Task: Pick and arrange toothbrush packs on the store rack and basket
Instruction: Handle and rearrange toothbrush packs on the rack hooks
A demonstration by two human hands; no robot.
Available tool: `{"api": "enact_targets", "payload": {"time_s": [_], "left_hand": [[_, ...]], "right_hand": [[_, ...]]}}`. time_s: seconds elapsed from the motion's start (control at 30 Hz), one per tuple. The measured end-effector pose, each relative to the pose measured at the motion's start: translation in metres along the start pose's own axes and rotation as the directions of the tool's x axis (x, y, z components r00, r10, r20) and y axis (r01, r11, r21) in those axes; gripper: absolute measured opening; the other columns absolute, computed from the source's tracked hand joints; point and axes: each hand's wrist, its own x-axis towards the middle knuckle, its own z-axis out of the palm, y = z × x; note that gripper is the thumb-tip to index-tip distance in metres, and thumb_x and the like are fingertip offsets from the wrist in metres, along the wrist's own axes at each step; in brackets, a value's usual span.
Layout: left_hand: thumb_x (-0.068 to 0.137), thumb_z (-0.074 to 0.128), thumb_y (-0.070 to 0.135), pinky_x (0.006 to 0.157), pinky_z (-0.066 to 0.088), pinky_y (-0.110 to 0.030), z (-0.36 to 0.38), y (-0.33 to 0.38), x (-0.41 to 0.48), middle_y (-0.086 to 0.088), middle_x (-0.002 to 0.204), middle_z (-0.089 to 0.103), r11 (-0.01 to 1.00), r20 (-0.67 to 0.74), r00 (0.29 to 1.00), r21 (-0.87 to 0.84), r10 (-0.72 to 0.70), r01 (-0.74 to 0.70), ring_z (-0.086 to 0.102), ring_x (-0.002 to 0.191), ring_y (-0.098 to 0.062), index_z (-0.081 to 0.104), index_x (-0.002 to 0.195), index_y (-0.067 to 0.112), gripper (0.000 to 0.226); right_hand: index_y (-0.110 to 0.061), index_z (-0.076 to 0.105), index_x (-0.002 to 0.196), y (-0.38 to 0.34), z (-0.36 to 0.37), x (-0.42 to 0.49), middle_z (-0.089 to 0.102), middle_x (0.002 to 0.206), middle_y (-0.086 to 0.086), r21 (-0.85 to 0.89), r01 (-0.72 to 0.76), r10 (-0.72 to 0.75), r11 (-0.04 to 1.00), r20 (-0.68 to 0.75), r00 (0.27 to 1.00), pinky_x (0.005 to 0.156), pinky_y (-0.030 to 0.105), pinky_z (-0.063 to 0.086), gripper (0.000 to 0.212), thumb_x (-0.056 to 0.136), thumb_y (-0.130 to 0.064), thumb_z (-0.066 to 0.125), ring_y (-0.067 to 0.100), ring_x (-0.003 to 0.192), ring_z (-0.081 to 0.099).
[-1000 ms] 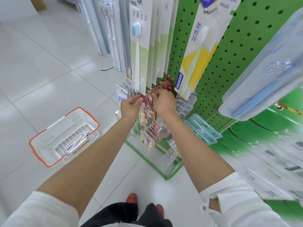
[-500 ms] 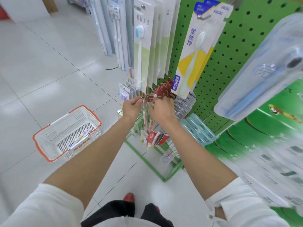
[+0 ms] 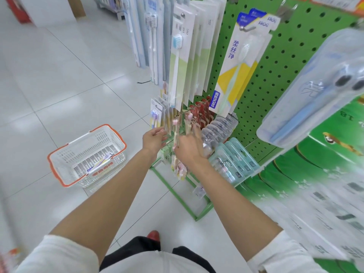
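Note:
A clear pack of pink toothbrushes (image 3: 175,133) hangs upright below a metal hook (image 3: 182,113) on the green pegboard rack (image 3: 279,62). My right hand (image 3: 189,147) grips the pack at its middle; the pack's lower end (image 3: 180,168) shows beneath the hand. My left hand (image 3: 154,137) is beside it on the left, fingers relaxed and spread, touching the pack's edge. More red-topped packs (image 3: 201,113) hang on the hook behind. A white basket with an orange rim (image 3: 59,174) sits on the floor to the left, with a toothbrush pack (image 3: 100,163) inside.
Tall toothbrush packs (image 3: 178,62) and yellow-white ones (image 3: 236,71) hang just above my hands. Clear blister packs (image 3: 218,129) and teal packs (image 3: 234,160) fill the lower hooks on the right. A big blurred clear pack (image 3: 315,91) hangs close on the right. Grey tiled floor (image 3: 59,79) spreads left.
Both hands have dropped from the hook tip to lower down. The right hand now holds the pink pack by its middle, off the hook's end, and the left hand has opened.

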Motion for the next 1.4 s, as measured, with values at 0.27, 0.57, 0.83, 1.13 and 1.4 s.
{"api": "enact_targets", "payload": {"time_s": [0.27,0.57,0.83,1.13,1.4], "left_hand": [[0.099,0.054,0.013,0.089,0.037,-0.02,-0.019,-0.008,-0.022,0.001,0.121,0.059,0.983,0.1,0.994,0.178,0.032,-0.049,0.051,0.104,-0.008,0.056,0.135,0.012,0.035],[0.099,0.054,0.013,0.052,0.048,-0.012,-0.025,-0.02,-0.034,-0.008,0.09,0.07,0.992,0.058,0.997,0.114,0.046,-0.052,0.066,0.061,-0.005,0.067,0.105,0.006,0.016],[0.099,0.055,0.018,0.073,0.052,-0.034,-0.031,-0.023,-0.049,-0.013,0.092,0.072,0.997,0.099,0.994,-0.054,-0.05,0.055,0.065,0.078,-0.025,0.07,0.099,0.013,0.016],[0.1,0.054,0.014,0.055,0.054,-0.024,-0.037,-0.014,-0.045,0.0,0.072,0.072,0.943,0.016,0.992,-0.31,-0.124,0.123,0.068,0.061,-0.012,0.066,0.1,0.01,0.013],[0.099,0.057,0.019,0.06,0.057,-0.033,-0.04,-0.006,-0.045,-0.001,0.063,0.071,0.828,-0.019,0.959,-0.509,-0.284,0.235,0.069,0.058,-0.016,0.061,0.091,0.012,0.011]], "right_hand": [[-0.01,0.063,0.116,-0.01,-0.005,-0.009,0.072,0.092,0.01,0.429,-0.096,0.127,0.898,-0.045,0.991,0.061,0.031,0.046,0.022,0.098,-0.012,0.051,0.027,0.083,0.067],[-0.017,0.067,0.117,-0.003,-0.007,-0.016,0.067,0.104,-0.003,0.912,-0.182,0.304,0.368,0.068,0.95,0.087,0.034,0.055,0.023,0.1,-0.021,0.052,0.012,0.096,0.064],[-0.007,0.069,0.089,-0.008,-0.001,-0.03,0.068,0.075,0.005,0.945,-0.226,0.237,0.236,0.169,0.957,0.062,0.019,0.047,0.022,0.1,-0.018,0.053,0.006,0.063,0.059],[-0.006,0.069,0.091,-0.014,0.008,-0.052,0.065,0.072,0.0,0.947,-0.268,0.13,0.178,0.247,0.96,0.064,0.029,0.045,0.012,0.094,-0.013,0.059,0.012,0.064,0.056],[-0.008,0.071,0.091,-0.016,0.021,-0.063,0.067,0.08,0.009,0.926,-0.327,0.073,0.188,0.319,0.945,0.072,0.032,0.045,0.02,0.091,-0.026,0.062,0.017,0.072,0.058]]}}
